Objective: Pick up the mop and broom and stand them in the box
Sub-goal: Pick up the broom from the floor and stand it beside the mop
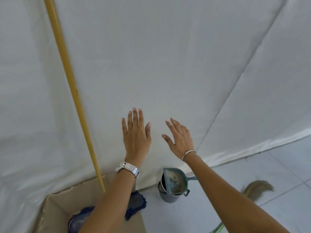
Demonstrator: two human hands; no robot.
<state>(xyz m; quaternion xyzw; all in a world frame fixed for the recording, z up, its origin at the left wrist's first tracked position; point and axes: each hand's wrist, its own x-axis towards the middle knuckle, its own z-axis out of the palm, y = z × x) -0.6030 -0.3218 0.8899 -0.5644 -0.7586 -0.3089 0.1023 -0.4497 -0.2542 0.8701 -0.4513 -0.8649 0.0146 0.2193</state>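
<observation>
The mop stands in the cardboard box [55, 201] at the lower left. Its yellow handle [67, 71] leans up against the white sheet, and its dark blue head [135, 205] hangs over the box's right edge. The broom lies on the tiled floor at the lower right; I see its tan bristles [259, 187] and a bit of green handle [218, 230]. My left hand [136, 136] and my right hand [180, 137] are raised in front of the sheet, fingers spread, holding nothing. My left forearm crosses over the box.
A grey bucket [170, 195] with a teal dustpan [175, 179] stuck in it stands on the floor just right of the box. A white fabric sheet [168, 56] covers the wall behind. Pale floor tiles [277, 174] spread to the right.
</observation>
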